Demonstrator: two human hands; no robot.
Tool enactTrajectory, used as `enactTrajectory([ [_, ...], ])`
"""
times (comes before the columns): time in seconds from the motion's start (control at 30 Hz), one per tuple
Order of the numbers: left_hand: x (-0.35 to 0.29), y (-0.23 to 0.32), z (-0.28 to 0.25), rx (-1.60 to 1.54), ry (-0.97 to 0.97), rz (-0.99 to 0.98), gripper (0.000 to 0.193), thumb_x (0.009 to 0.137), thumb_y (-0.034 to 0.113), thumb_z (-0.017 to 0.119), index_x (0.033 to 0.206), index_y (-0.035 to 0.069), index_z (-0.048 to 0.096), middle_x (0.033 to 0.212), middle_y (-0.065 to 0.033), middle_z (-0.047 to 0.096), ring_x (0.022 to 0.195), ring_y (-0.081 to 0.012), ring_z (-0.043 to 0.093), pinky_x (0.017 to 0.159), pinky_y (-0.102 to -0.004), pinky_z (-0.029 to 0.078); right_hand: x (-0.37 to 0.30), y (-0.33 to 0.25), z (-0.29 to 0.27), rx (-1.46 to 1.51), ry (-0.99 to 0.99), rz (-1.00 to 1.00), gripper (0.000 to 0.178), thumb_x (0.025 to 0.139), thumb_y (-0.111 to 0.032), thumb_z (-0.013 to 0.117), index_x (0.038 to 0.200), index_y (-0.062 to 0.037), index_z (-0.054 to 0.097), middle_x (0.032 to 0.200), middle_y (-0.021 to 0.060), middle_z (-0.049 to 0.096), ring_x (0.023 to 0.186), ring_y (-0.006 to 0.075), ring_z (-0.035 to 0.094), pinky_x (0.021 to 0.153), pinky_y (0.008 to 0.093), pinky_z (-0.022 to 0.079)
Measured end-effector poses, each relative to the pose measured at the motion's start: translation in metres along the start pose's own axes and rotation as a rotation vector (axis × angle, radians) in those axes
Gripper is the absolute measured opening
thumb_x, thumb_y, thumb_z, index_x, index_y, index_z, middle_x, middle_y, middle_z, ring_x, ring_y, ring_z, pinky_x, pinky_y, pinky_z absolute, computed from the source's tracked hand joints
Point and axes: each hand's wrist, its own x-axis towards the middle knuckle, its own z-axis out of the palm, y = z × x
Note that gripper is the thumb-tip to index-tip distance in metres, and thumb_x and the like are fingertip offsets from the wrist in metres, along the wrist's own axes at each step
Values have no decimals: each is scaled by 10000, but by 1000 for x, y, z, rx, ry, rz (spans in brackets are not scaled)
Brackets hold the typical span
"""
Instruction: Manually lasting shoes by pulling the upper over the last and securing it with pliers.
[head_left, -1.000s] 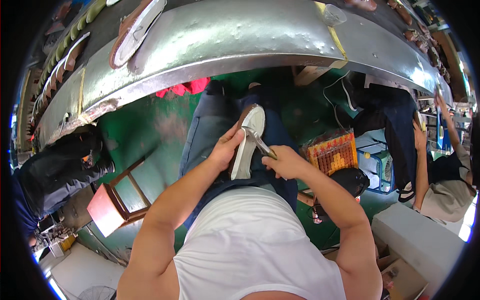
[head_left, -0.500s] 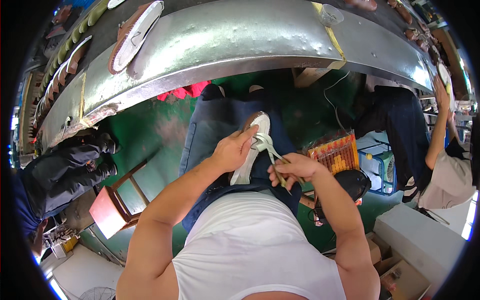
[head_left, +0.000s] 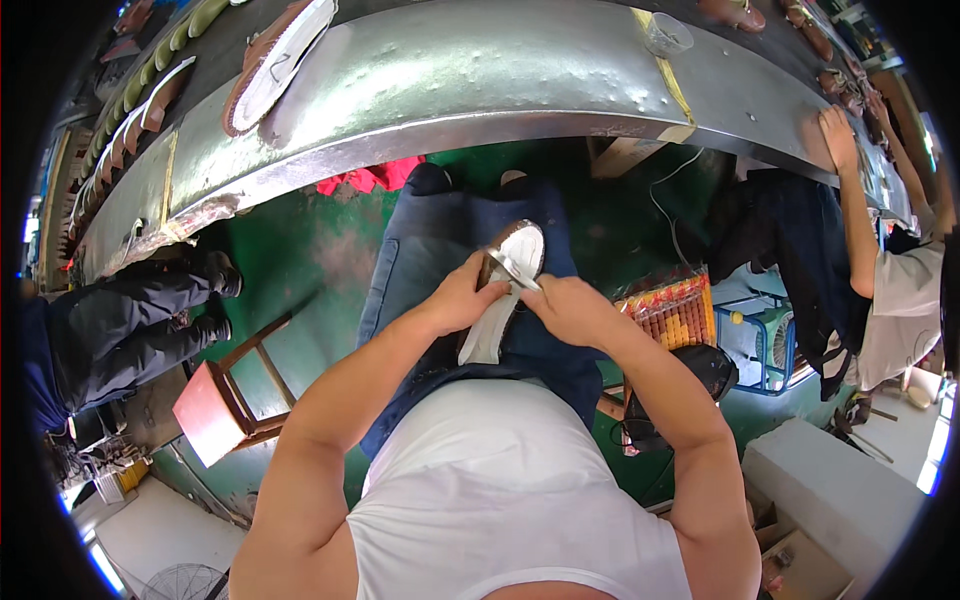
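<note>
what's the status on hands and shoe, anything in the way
Left hand gripping shoe edge. Right hand closed on metal tool. Shoe white face up on lap. Only hands and tool cover its middle.

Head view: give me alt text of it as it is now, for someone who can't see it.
A person's left hand grips a brown shoe, pale underside up, over blue trousers, while the right hand holds a metal tool against it. Ahead, another shoe lies on a metal-topped bench.
</note>
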Motion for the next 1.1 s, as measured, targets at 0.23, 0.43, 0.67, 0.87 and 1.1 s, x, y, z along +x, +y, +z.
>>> enactTrajectory([
  [0.23,14,-13,-22,-496,-295,-178,506,931,203,659,1386,142,446,1161,-36,626,1001,-148,636,736,-364,566,-38,-2,-15,-46,-346,239,342,937,-310,580,975,28,620,903,262,660,913,439,634,803,489,487],
  [0.43,19,-13,-21,-540,-336,-188,509,930,242,661,1380,138,449,1176,-44,628,1015,-174,644,765,-398,569,-42,-23,14,-336,-400,73,327,923,-187,594,1058,108,554,1051,278,642,941,443,644,823,484,518],
  [0.67,21,-21,-22,-479,-293,-181,494,919,267,668,1357,149,472,1162,-53,631,978,-179,644,739,-400,561,-42,-10,50,-310,-184,-36,236,913,-197,612,970,30,579,897,235,647,837,412,655,771,476,526],
  [0.87,16,-21,-20,-569,-259,-198,515,887,271,713,1333,145,488,1112,-20,637,940,-142,644,682,-357,556,-45,-17,48,-276,-115,-55,217,905,-199,614,951,12,591,879,232,653,822,402,660,748,479,527],
  [1.1,18,-26,-16,-526,-198,-188,578,890,256,701,1389,130,439,1174,-79,625,987,-215,646,736,-439,565,-36,-11,52,-362,-158,8,224,897,-204,625,956,8,585,889,215,660,833,392,659,733,478,523],
])
